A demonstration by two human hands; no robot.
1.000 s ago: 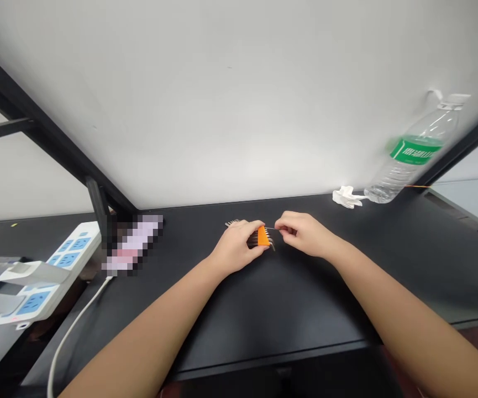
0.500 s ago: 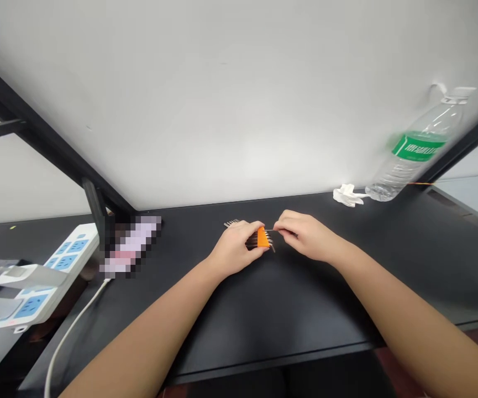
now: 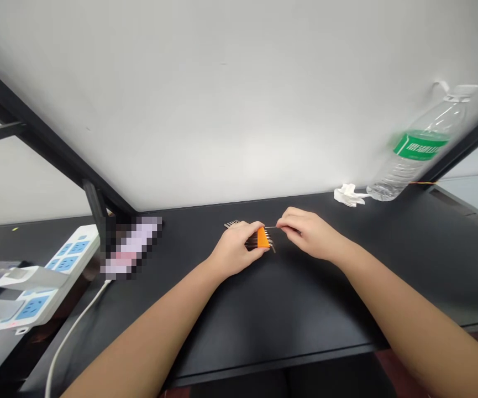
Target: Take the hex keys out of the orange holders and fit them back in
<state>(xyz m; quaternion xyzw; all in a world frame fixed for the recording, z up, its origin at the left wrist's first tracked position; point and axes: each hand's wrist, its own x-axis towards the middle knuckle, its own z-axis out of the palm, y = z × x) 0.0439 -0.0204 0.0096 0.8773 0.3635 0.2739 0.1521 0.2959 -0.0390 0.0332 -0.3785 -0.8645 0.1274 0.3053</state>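
Between the thumb and fingers of my left hand [image 3: 237,247] is an orange hex key holder [image 3: 263,238], gripped at its top and bottom edges. Several metal hex keys stick out of both its sides, their bent ends [image 3: 232,223] showing beyond my left knuckles. My right hand [image 3: 305,232] pinches the end of one thin hex key [image 3: 271,227], whose shaft runs level from the holder's upper end to my fingertips. The part of that key inside my right fingers is hidden. Both hands are just above the black tabletop [image 3: 263,315].
A clear plastic bottle [image 3: 419,146] with a green label stands at the back right, beside a crumpled white tissue [image 3: 348,195]. On the left lie a pixelated object [image 3: 133,249] with a white cable [image 3: 75,326] and a power strip [image 3: 68,260]. A pale wall rises behind.
My right hand has shifted slightly to the right and a little up, away from the holder. More of the thin hex key's shaft shows. My left hand stays in place.
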